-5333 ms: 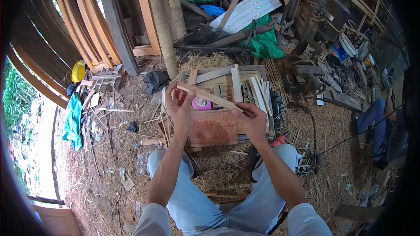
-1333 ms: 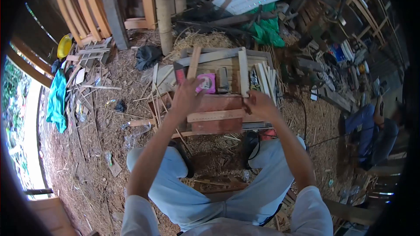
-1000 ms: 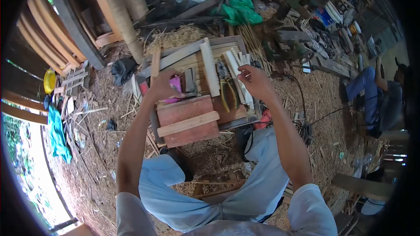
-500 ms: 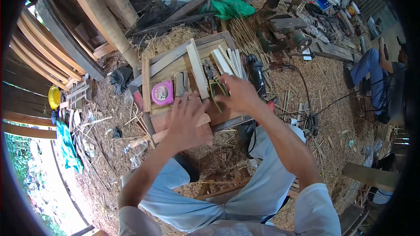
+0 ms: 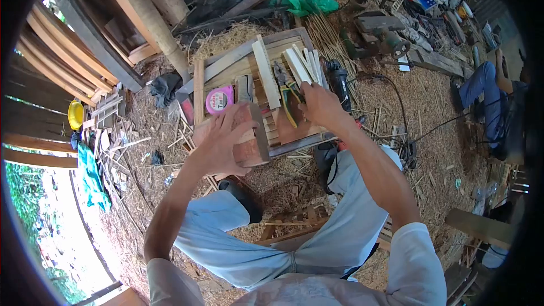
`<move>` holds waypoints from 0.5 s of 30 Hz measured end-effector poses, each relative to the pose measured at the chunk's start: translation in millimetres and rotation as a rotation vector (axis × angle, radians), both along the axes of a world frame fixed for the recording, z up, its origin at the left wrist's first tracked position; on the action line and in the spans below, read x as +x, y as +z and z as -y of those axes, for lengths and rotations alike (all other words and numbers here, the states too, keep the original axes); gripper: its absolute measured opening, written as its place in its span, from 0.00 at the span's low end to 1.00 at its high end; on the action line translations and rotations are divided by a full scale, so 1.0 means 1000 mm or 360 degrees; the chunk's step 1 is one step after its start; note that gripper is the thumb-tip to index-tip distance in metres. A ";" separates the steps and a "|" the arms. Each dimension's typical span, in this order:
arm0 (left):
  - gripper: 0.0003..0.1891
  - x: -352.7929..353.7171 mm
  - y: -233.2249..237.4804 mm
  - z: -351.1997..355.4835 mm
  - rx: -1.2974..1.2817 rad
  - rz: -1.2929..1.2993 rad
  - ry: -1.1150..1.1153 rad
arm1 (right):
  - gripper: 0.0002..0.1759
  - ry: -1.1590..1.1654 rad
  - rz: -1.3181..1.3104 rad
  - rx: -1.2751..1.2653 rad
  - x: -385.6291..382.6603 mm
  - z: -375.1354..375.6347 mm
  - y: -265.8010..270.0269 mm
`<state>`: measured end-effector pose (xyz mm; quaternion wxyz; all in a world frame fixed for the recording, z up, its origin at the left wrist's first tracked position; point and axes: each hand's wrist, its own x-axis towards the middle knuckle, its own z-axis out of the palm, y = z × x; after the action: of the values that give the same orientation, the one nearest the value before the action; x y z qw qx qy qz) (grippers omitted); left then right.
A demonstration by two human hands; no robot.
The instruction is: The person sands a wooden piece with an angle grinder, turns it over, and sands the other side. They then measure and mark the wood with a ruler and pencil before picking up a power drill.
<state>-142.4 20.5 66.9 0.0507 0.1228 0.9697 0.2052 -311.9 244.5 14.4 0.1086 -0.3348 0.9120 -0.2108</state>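
My left hand (image 5: 217,143) grips a reddish wooden block (image 5: 250,134) and holds it tipped up on edge at the near side of a low wooden workbench (image 5: 226,65). My right hand (image 5: 317,107) reaches over the bench. Its fingers curl on the handles of yellow-green pliers (image 5: 285,97), which lie on the slatted top. A pink tape measure (image 5: 218,101) sits just beyond my left hand. Pale wooden slats (image 5: 266,71) lie along the bench beside the pliers.
A dark power tool (image 5: 339,82) with a cable lies right of the bench. Straw and wood scraps cover the ground. Curved timber frames (image 5: 62,62) and a post (image 5: 161,20) stand at the left. Another person (image 5: 487,88) sits at the far right. My knees are below the bench.
My left hand has gone from pressing a light wood strip flat on the block to tipping the reddish block up. My right hand stays at the pliers. The view has shifted slightly.
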 end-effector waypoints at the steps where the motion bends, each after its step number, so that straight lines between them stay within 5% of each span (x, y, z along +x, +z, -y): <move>1: 0.51 0.001 0.004 0.003 0.0002 -0.0007 0.0011 | 0.21 0.0011 -0.0007 0.0002 0.001 0.001 -0.001; 10: 0.49 0.025 -0.015 -0.015 -0.0183 0.0125 -0.0295 | 0.11 0.0080 0.0012 -0.0247 0.007 0.010 0.018; 15: 0.49 0.039 -0.021 -0.025 -0.0260 0.0207 -0.0447 | 0.08 0.0436 -0.0185 -0.0457 0.017 0.032 0.001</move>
<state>-103.9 45.8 45.8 0.1514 0.2390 0.9511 0.1241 -294.9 212.6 15.4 0.0346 -0.4792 0.8233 -0.3021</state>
